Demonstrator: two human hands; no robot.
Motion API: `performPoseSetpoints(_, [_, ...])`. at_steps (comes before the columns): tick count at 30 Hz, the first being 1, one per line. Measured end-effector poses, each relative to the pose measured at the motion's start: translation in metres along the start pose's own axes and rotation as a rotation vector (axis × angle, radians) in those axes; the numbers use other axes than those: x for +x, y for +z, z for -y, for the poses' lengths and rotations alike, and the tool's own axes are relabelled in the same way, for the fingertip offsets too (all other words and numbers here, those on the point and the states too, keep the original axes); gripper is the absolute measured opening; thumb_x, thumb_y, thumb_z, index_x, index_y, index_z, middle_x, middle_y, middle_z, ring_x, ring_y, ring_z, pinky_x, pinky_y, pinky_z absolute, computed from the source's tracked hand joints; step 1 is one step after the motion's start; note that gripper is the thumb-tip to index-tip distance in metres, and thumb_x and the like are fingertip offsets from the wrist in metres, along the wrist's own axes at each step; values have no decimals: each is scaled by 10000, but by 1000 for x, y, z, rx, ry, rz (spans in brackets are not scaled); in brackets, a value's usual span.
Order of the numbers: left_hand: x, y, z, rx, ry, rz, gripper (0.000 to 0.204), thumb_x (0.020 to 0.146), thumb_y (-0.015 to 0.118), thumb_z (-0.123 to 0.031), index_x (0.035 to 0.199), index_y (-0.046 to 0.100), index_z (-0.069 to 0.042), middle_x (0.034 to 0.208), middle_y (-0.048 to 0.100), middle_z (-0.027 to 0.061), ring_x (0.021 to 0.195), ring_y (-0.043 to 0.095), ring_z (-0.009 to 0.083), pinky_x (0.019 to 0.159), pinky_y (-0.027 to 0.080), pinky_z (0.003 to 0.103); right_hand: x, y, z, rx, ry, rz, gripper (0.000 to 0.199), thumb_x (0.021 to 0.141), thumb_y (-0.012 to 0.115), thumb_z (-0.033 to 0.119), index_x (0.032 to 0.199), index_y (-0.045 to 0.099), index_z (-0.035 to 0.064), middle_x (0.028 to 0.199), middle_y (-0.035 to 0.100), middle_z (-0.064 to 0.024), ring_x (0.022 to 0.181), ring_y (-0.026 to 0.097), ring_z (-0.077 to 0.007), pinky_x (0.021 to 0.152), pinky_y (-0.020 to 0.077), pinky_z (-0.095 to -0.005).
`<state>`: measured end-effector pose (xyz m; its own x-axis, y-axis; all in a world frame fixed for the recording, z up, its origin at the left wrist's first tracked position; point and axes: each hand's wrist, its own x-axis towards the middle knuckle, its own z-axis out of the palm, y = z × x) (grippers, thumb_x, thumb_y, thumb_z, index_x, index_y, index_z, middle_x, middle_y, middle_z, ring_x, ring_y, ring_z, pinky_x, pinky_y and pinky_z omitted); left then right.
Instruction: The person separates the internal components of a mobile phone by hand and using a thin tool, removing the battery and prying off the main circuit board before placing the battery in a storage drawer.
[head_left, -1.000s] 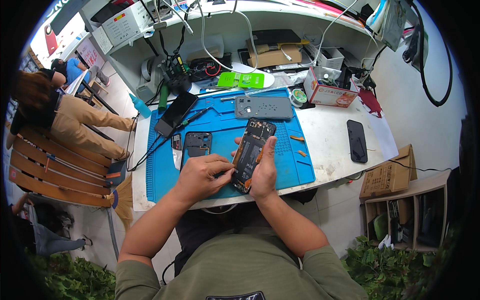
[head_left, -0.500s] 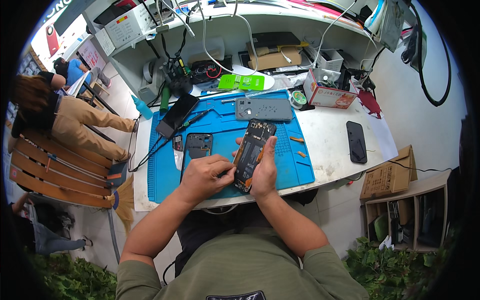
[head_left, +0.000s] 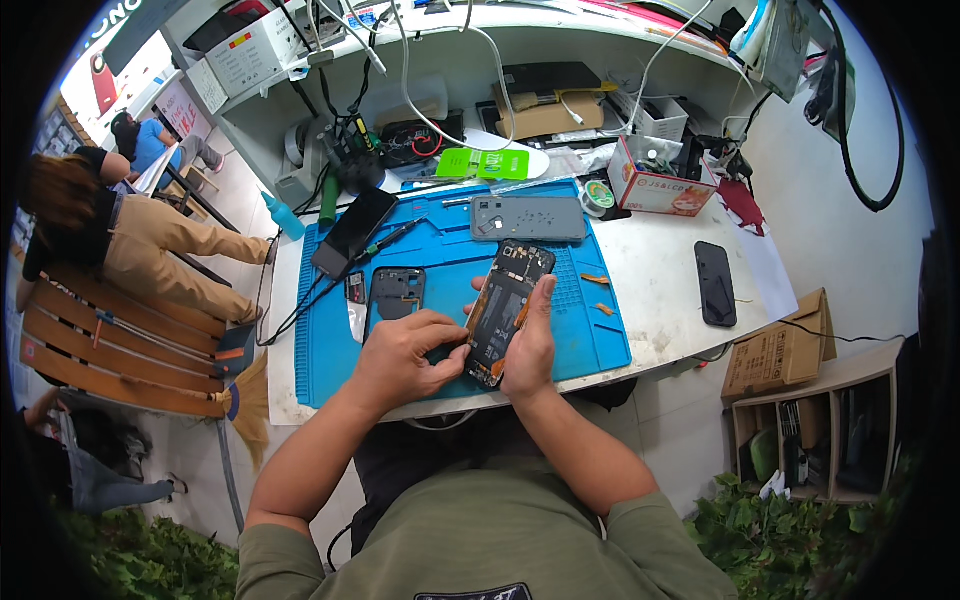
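My right hand [head_left: 530, 350] is wrapped round an opened smartphone [head_left: 508, 310], held tilted above the blue work mat [head_left: 575, 355]. Its back cover is off, so the dark battery, the circuit board and orange flex cables show. At the phone's lower left edge, my left hand [head_left: 405, 360] has thumb and fingers pinched together; whatever lies between them is hidden. Just beyond my left hand lies a black phone mid-frame [head_left: 398, 292], partly covered by it. A grey phone back cover [head_left: 528, 218] with small screws on it rests at the far side of the mat.
On the mat's left are a black phone screen [head_left: 355, 232] and a soldering iron [head_left: 392, 238]. Loose orange flex cables [head_left: 598, 308] lie on the right. Another phone [head_left: 714, 284] sits on the white table. Cables hang from the shelf; a person [head_left: 130, 220] stands at the left.
The opened phone and both hands have shifted only slightly. The fingers of my left hand have changed position a little at the phone's edge.
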<state>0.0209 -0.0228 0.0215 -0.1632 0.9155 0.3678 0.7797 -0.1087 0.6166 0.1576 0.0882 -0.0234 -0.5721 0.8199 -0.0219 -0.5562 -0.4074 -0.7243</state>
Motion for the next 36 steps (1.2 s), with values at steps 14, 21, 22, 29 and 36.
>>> performPoseSetpoints(14, [12,14,7,290,128,73,154,796,755,-159,832,636,-68,808,627,89,648,667,315,597,558,414,-3,3,1,-76,-27,1,784,1086,313,741,1328,580,46,1223,659,-110,1024,678,-175,878,608,-335])
performPoseSetpoints(21, [12,9,7,147,-44,155,140,817,705,-116,900,619,-42,843,645,134,694,674,346,643,553,430,0,-7,0,30,79,45,810,1066,330,766,1296,598,37,1172,674,-111,986,702,-176,846,629,-333])
performPoseSetpoints(22, [12,7,4,94,-98,167,136,828,702,-112,902,617,-37,855,648,140,696,675,339,646,550,422,0,-7,1,40,74,48,808,1065,333,767,1292,600,38,1167,676,-112,980,706,-177,839,632,-332])
performPoseSetpoints(29, [7,-6,11,-261,-250,184,217,918,807,-144,1044,689,-12,899,681,75,716,685,161,636,535,324,-3,3,8,36,24,3,791,1067,344,760,1288,595,43,1169,670,-114,986,703,-179,835,638,-341])
performPoseSetpoints(36, [2,-4,2,-185,-132,65,230,851,904,-106,1044,794,-49,996,752,60,795,723,148,689,570,285,-3,2,6,20,-5,23,789,1075,331,753,1329,569,45,1207,650,-114,1019,674,-182,866,613,-338])
